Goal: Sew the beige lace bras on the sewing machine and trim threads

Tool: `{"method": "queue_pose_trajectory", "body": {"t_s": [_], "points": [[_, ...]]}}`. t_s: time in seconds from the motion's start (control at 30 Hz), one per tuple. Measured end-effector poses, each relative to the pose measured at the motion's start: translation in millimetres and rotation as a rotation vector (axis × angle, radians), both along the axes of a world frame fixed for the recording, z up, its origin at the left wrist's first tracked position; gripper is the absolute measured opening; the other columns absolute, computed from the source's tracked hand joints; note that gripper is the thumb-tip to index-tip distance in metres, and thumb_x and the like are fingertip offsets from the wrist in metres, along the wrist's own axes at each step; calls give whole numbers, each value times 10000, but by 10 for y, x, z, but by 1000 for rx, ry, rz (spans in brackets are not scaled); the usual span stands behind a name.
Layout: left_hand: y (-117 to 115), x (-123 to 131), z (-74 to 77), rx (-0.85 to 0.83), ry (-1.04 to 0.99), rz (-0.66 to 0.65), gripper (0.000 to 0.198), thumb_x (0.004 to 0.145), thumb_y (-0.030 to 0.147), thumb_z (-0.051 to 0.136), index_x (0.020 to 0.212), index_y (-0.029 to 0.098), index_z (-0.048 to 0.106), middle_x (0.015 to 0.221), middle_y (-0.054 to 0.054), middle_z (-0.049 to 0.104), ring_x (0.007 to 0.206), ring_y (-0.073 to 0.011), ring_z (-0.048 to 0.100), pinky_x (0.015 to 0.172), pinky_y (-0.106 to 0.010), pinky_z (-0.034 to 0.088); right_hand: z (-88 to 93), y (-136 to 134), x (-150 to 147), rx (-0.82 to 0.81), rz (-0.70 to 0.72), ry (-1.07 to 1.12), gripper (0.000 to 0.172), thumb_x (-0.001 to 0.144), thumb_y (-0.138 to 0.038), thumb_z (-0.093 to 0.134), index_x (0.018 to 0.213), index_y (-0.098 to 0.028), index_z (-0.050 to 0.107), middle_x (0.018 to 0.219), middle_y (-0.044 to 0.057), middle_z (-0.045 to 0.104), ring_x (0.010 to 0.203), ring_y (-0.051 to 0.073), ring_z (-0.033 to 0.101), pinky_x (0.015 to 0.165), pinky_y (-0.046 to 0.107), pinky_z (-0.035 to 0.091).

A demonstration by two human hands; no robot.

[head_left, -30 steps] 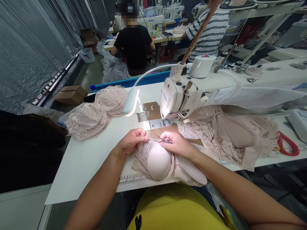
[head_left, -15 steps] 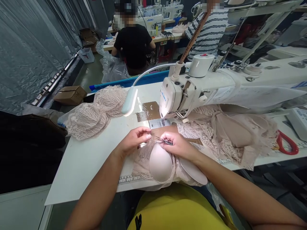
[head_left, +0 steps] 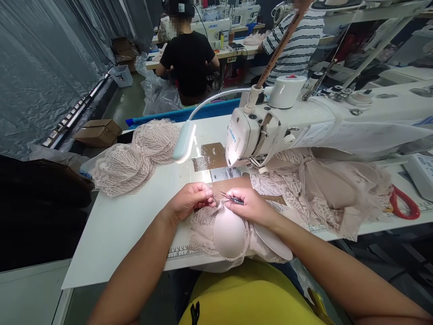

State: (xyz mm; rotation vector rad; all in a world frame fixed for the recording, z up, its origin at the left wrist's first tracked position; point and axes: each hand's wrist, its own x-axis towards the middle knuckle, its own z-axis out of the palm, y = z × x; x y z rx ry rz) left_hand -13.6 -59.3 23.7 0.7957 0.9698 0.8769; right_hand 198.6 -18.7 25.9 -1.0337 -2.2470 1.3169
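Note:
A pale pink lace bra [head_left: 230, 237] with a smooth moulded cup lies at the table's front edge. My right hand [head_left: 248, 205] is closed around small dark thread snips [head_left: 233, 198], their points toward the left, and its fingertips rest at the top of the cup. Just left of them, my left hand [head_left: 194, 198] has thumb and forefinger pinched together at the edge of the lace; what exactly lies between the fingertips is too small to make out. Behind both hands stands the head of a white sewing machine [head_left: 240, 137].
A lamp [head_left: 184, 142] hangs left of the machine head. Stacked lace pieces [head_left: 118, 169] lie at the left, more lace garments [head_left: 331, 185] at the right beside red-handled scissors [head_left: 404, 203]. Two people sit beyond the table, one in a black shirt [head_left: 189, 61].
The left thumb and forefinger have closed together and moved slightly down to the lace. The fabric is now gathered up near the snips, and the cup has shifted slightly right.

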Motion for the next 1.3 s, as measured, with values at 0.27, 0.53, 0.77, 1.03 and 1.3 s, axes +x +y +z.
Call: {"method": "queue_pose_trajectory", "body": {"t_s": [0.27, 0.53, 0.77, 1.03, 1.3], "points": [[-23, 98, 14, 165, 240, -42, 269, 767, 382, 679, 863, 136, 632, 751, -14, 599, 676, -100, 540, 631, -213, 407, 37, -34, 10, 21, -8, 7, 155, 820, -300, 538, 740, -177, 591, 680, -7, 567, 637, 142, 500, 577, 253, 344], [-58, 88, -23, 224, 272, -115, 265, 790, 370, 651, 749, 108, 656, 655, -6, 559, 605, -93, 450, 569, -216, 327, 86, -51, 2, 77, 1, 17, 146, 810, -241, 532, 678, -180, 528, 659, -25, 536, 633, 126, 484, 594, 238, 339], [-30, 24, -5, 48, 25, -125, 224, 771, 316, 676, 729, 104, 614, 835, -72, 633, 628, -84, 480, 566, -206, 331, 94, -60, -6, 80, -3, -4, 113, 796, -203, 521, 689, -179, 543, 677, -18, 559, 656, 131, 501, 613, 243, 354], [-25, 27, 49, 27, -99, -106, 263, 814, 338, 631, 698, 132, 516, 626, 11, 493, 699, -157, 596, 690, -265, 403, 45, -25, 16, 104, -26, -76, 138, 820, -307, 554, 801, -186, 618, 761, 12, 645, 702, 167, 578, 628, 272, 403], [-21, 35, 70, 48, -50, -60, 255, 834, 322, 608, 706, 134, 492, 612, 22, 480, 666, -133, 578, 683, -249, 399, 320, 33, 126, 281, -10, -157, 280, 905, -373, 453, 1074, -232, 626, 1047, 38, 675, 915, 205, 610, 756, 302, 432]]}}
